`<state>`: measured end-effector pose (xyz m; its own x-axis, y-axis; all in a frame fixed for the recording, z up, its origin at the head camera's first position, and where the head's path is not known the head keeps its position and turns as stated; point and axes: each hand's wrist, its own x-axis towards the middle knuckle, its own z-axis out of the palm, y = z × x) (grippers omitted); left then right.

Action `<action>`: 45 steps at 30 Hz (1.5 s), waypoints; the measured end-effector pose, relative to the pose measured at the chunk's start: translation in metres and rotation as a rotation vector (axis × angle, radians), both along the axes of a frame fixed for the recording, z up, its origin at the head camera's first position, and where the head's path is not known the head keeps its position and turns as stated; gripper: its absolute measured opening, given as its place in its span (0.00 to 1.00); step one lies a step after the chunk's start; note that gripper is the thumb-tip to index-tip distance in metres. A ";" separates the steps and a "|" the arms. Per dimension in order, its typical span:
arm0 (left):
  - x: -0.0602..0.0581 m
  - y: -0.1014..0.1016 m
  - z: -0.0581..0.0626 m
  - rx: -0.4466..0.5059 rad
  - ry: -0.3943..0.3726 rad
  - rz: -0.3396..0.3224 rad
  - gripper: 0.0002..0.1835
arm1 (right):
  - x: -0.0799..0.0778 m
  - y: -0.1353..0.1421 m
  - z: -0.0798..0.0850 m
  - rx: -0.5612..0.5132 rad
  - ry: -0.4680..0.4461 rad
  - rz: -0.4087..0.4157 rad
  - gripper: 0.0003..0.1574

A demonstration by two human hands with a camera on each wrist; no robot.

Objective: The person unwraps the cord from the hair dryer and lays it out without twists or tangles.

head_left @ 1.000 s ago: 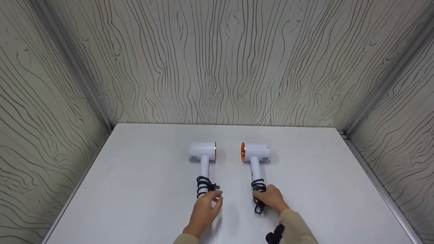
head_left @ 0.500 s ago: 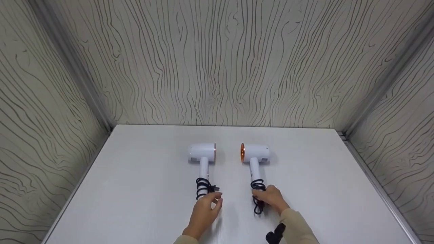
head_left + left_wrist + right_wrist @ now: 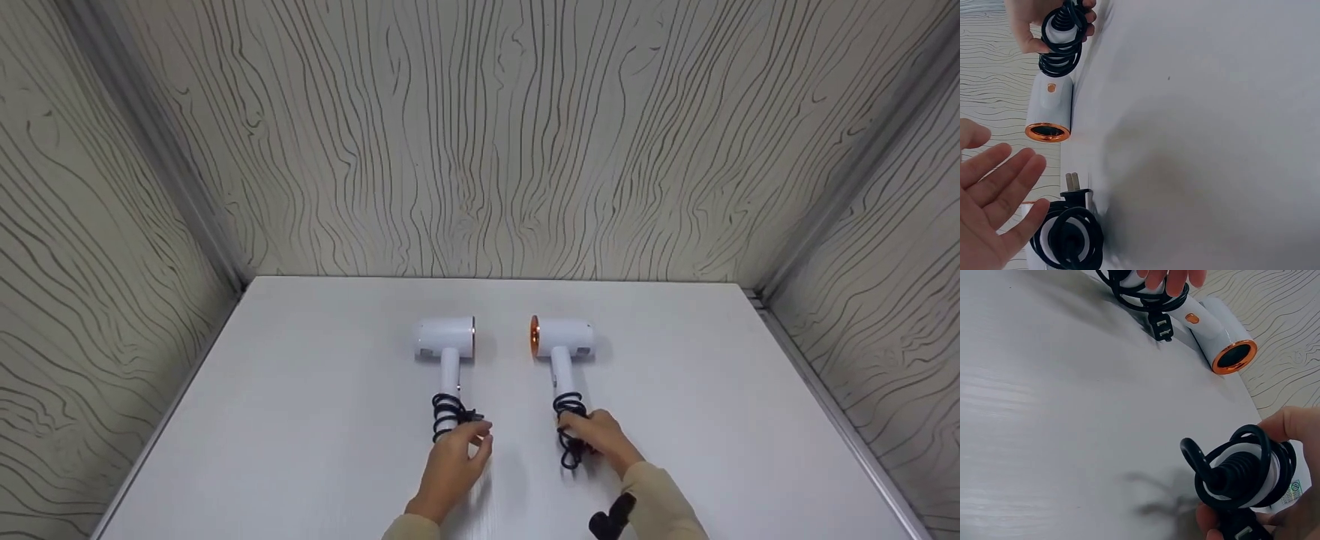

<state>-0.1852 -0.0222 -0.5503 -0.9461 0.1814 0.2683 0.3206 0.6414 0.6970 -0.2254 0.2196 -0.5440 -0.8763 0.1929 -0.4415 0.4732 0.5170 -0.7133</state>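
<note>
White hair dryers lie on the counter (image 3: 300,420) in the head view, nozzles facing, the left dryer (image 3: 448,352) by the left hand (image 3: 454,465), the right dryer (image 3: 561,351) under the right hand (image 3: 604,442). Left wrist view: straight, spread fingers (image 3: 999,185) touch its wound cord (image 3: 1069,239), perhaps steadying it. Right wrist view: curled fingers (image 3: 1289,430) clamp the cord coil (image 3: 1241,475), keeping it wound.

In the head view the right hand (image 3: 600,442) covers the butt of the right white hair dryer with an orange-ringed nozzle (image 3: 562,346), hiding the plug of the coiled black cord (image 3: 571,431). The right wrist view's edge cuts that dryer's barrel off. A black strap (image 3: 611,519) beside that dryer's cord runs off the bottom edge.
</note>
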 end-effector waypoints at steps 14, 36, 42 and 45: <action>-0.013 0.006 -0.001 0.019 -0.053 -0.017 0.11 | 0.001 0.004 -0.004 -0.094 -0.013 -0.057 0.39; -0.009 0.010 -0.002 0.035 -0.024 -0.021 0.10 | 0.010 0.017 -0.015 -0.244 0.131 -0.052 0.34; -0.007 0.010 -0.003 0.042 -0.049 -0.025 0.10 | 0.015 0.023 -0.015 -0.268 0.131 -0.077 0.37; -0.007 0.009 -0.003 0.042 -0.084 -0.022 0.10 | 0.015 0.024 -0.015 -0.275 0.127 -0.078 0.38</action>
